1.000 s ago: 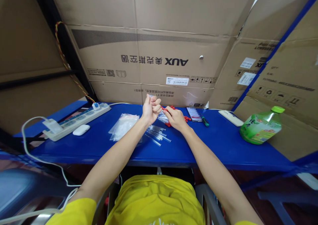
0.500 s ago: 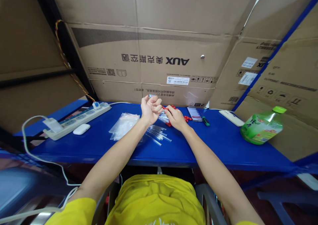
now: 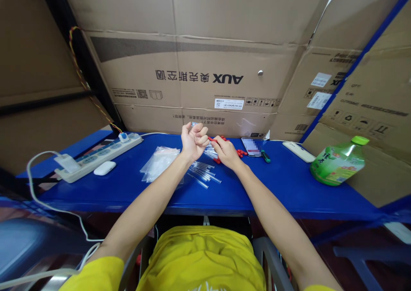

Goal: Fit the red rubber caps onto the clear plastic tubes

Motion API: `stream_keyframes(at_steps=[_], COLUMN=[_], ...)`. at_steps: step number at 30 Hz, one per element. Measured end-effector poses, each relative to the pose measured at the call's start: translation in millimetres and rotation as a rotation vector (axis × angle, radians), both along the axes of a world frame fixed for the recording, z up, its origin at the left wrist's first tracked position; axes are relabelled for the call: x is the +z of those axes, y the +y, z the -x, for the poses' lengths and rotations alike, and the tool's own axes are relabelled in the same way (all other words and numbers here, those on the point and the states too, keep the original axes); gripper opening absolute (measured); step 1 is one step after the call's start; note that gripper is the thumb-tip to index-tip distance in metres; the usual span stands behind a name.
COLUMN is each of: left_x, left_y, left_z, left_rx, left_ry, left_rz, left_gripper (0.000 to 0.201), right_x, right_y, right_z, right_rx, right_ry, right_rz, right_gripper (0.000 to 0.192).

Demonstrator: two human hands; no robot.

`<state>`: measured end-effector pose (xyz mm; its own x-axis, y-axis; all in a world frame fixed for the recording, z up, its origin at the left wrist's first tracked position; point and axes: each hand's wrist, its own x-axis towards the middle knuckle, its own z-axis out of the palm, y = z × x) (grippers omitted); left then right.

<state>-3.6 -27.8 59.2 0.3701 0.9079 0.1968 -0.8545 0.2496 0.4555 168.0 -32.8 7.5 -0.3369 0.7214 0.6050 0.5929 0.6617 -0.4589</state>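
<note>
My left hand (image 3: 194,142) is raised over the blue table, palm turned up and fingers curled closed; what lies inside them, if anything, is hidden. Close beside it, my right hand (image 3: 225,152) pinches a small red piece (image 3: 211,139) that points toward the left fingers. Whether the piece touches the left hand I cannot tell. Several clear tubes (image 3: 203,174) lie loose below and between the hands. More small red pieces (image 3: 240,153) are scattered behind and beside my right hand. Left of the tubes rests a stack of clear plastic bags (image 3: 160,164), partly behind my left forearm.
On the left stand a white power strip (image 3: 102,154) with cables and a white earphone case (image 3: 104,167). To the right are a phone (image 3: 252,146), a green-handled tool (image 3: 266,156), a white power bank (image 3: 299,152) and a green bottle (image 3: 338,162). Cardboard (image 3: 199,51) walls the back.
Both hands stay almost in place, with the left fingers curled slightly tighter. The whole view has shifted very slightly.
</note>
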Motion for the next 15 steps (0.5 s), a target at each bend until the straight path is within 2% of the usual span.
stream_keyframes(at_steps=[5,15], left_x=[0.1,2.5], left_y=[0.0,-3.9], left_z=[-0.9,-4.0], left_rx=[0.02,0.043], left_ry=[-0.009,-0.021], left_rz=[0.042,0.021], left_gripper=[0.044,0.044], right_x=[0.6,5.1], right_y=[0.0,-5.2], right_z=[-0.2,0.6], right_rx=[0.001,0.018], right_ry=[0.005,0.051], right_rz=[-0.001,-0.018], right_gripper=[0.039,0.043])
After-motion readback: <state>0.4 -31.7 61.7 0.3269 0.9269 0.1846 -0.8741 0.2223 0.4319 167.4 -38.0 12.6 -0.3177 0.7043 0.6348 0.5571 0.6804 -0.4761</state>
